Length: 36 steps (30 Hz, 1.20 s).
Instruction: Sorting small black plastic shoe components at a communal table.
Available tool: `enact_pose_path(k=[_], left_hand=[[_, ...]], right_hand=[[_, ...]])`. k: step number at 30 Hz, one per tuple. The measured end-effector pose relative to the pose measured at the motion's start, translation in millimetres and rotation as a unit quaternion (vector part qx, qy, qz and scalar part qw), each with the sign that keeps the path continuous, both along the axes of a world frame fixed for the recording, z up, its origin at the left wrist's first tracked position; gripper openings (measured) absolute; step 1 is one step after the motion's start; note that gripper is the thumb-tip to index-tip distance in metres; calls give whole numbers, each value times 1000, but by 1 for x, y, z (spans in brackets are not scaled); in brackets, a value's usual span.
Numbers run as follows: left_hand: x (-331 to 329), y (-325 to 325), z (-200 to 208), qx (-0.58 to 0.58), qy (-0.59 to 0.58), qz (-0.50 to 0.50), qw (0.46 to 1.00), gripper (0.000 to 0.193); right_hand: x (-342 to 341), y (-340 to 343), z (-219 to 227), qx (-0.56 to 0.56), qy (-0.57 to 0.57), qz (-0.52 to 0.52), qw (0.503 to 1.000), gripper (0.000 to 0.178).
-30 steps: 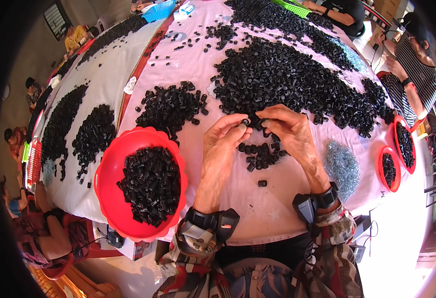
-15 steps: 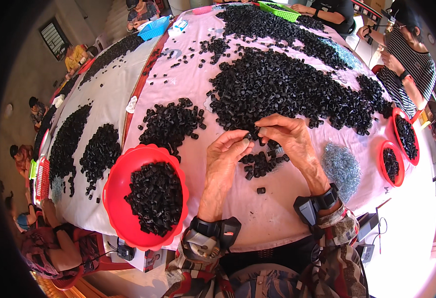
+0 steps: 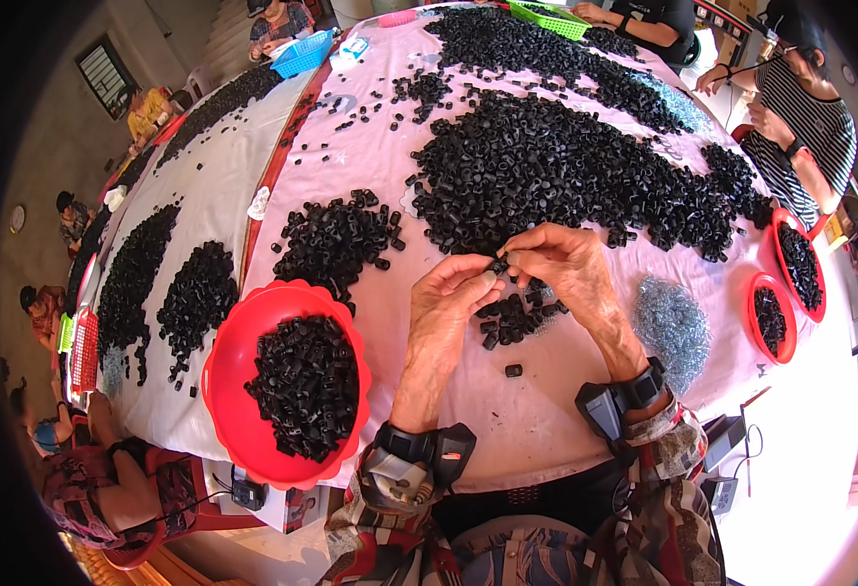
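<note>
Black piece is being pinched by fingers of L hand & R hand above small pile on bench, red bowl part-filled w/ similar pieces, big heap apparently left unworked.

Left hand and right hand are both bare, with a chunky black wrist unit on a black strap behind each. The left one's got a little orange-red mark. Sleeves are a busy red, grey, brown and off-white patchwork.
</note>
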State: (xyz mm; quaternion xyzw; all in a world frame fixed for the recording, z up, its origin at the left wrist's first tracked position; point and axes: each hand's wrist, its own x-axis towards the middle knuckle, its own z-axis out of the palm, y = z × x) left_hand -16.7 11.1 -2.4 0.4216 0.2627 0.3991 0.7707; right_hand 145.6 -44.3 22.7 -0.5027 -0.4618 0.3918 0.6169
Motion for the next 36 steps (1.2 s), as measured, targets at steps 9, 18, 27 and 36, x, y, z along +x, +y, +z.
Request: enact_pose_path(k=[9,18,27,36], left_hand=[[0,-1,0,-9,5,-4,1000,18],[0,1,-5,-6,-13,-2,1000,17],[1,1,-8,30,19,31,999,16],[5,-1,-8,80,38,50,995,17]], right_hand=[[-3,-1,0,5,-32,-2,999,10],[-8,-1,-2,-22,-51,-9,998,11],[-9,0,-11,4,-55,-13,998,12],[-8,-1,-14,-5,-53,-24,998,12]])
